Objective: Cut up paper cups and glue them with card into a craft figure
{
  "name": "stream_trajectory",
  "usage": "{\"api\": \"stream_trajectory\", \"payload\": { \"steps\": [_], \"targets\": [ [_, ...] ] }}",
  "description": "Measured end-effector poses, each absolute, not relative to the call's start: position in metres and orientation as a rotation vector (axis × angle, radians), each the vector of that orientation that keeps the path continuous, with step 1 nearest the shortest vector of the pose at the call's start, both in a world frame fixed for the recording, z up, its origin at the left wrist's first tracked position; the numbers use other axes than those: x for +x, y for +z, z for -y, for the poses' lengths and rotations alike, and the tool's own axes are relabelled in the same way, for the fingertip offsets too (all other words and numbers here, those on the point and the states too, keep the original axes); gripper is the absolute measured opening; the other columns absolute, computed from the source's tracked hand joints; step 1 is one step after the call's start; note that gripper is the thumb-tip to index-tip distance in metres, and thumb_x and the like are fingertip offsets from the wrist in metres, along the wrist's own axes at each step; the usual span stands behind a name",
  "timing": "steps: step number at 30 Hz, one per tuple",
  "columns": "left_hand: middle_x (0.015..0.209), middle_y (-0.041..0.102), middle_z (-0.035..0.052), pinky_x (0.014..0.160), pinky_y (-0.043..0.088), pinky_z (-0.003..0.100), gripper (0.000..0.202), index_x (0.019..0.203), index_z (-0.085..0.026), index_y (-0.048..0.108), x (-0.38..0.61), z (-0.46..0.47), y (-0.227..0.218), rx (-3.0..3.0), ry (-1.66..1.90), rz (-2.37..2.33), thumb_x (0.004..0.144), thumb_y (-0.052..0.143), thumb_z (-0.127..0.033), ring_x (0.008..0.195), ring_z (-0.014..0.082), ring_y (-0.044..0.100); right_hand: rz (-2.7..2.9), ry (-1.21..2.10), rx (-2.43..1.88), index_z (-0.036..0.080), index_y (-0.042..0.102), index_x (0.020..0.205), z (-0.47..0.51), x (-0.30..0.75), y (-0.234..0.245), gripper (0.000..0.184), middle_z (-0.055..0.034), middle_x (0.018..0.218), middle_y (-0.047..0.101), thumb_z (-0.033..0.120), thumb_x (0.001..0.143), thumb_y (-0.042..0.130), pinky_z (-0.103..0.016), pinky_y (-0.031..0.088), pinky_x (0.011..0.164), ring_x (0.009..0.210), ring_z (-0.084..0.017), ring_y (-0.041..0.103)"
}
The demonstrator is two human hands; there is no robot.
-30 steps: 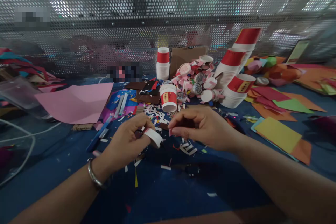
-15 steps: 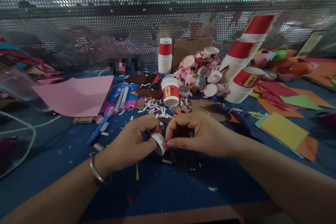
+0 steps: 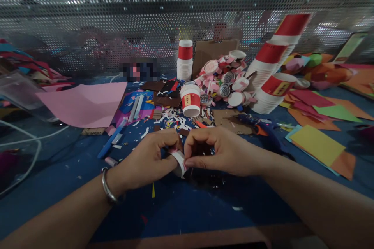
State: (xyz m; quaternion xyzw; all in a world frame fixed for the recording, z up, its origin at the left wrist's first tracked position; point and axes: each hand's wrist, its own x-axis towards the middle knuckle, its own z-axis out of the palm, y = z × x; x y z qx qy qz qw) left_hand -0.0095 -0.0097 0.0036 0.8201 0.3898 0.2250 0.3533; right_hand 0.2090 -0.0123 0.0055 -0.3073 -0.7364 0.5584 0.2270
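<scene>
Left hand (image 3: 151,157): fingers grip short white paper-cup piece (image 3: 179,165); right hand (image 3: 223,151): fingers pinch pink paper strip (image 3: 185,165) against its side

The curved paper piece (image 3: 179,163) is coloured white; at two o'clock from it, tapered white paper cups (image 3: 271,53) are banded red.

A shallow white round piece (image 3: 180,162), tilted with its curved rim showing, sits at six o'clock from the view's middle, held at its nine o'clock side by the left fingers (image 3: 167,165). A pink scrap (image 3: 185,164), pinched in the right fingers (image 3: 202,162), meets the rim around three o'clock; its outline is mostly hidden.
</scene>
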Motion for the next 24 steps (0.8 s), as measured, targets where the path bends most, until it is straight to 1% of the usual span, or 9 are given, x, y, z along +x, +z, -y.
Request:
{"api": "stream_trajectory", "payload": {
  "steps": [4, 12, 16, 20, 24],
  "targets": [
    [0.072, 0.056, -0.0029, 0.065, 0.040, 0.028, 0.010, 0.068, -0.018, 0.058, -0.010, 0.011, 0.003, 2.110, 0.576, -1.003, 0.074, 0.055, -0.010, 0.069, 0.0139, 0.051, 2.030, 1.545, -0.837, 0.016, 0.064, 0.090, 0.012, 0.209, 0.003, 0.015, 0.0002, 0.083, 0.067, 0.025, 0.088, 0.077, -0.022, 0.048, 0.067, 0.071, -0.011, 0.060],
    [0.072, 0.057, -0.0023, 0.066, 0.040, 0.028, 0.011, 0.068, -0.019, 0.058, -0.010, 0.012, 0.002, 2.110, 0.562, -1.003, 0.077, 0.058, -0.012, 0.070, 0.0143, 0.051, 2.059, 1.533, -0.852, 0.017, 0.062, 0.090, 0.011, 0.210, 0.005, 0.019, 0.0026, 0.078, 0.062, 0.026, 0.088, 0.078, -0.021, 0.045, 0.064, 0.068, -0.010, 0.056],
    [0.074, 0.057, -0.0032, 0.067, 0.041, 0.027, 0.011, 0.070, -0.018, 0.059, -0.009, 0.012, 0.003, 2.107, 0.586, -0.983, 0.079, 0.061, -0.012, 0.070, 0.0129, 0.051, 2.045, 1.547, -0.821, 0.016, 0.062, 0.092, 0.011, 0.211, 0.007, 0.019, 0.0015, 0.083, 0.064, 0.025, 0.087, 0.078, -0.022, 0.046, 0.066, 0.071, -0.010, 0.057],
    [0.078, 0.057, -0.0036, 0.067, 0.041, 0.025, 0.010, 0.074, -0.019, 0.059, -0.011, 0.009, 0.002, 2.080, 0.658, -0.992, 0.081, 0.063, -0.013, 0.071, 0.0117, 0.052, 2.038, 1.374, -0.830, 0.017, 0.065, 0.095, 0.007, 0.217, 0.008, 0.017, 0.0021, 0.082, 0.062, 0.026, 0.088, 0.078, -0.022, 0.045, 0.063, 0.068, -0.010, 0.056],
    [0.082, 0.057, -0.0029, 0.062, 0.040, 0.025, 0.006, 0.082, -0.020, 0.062, -0.012, 0.006, 0.000, 2.008, 0.696, -1.066, 0.080, 0.066, -0.017, 0.069, 0.0113, 0.050, 1.943, 1.153, -0.925, 0.018, 0.066, 0.096, 0.002, 0.226, 0.006, 0.012, 0.0011, 0.081, 0.062, 0.029, 0.094, 0.069, -0.023, 0.046, 0.060, 0.066, -0.011, 0.057]
  ]
}}
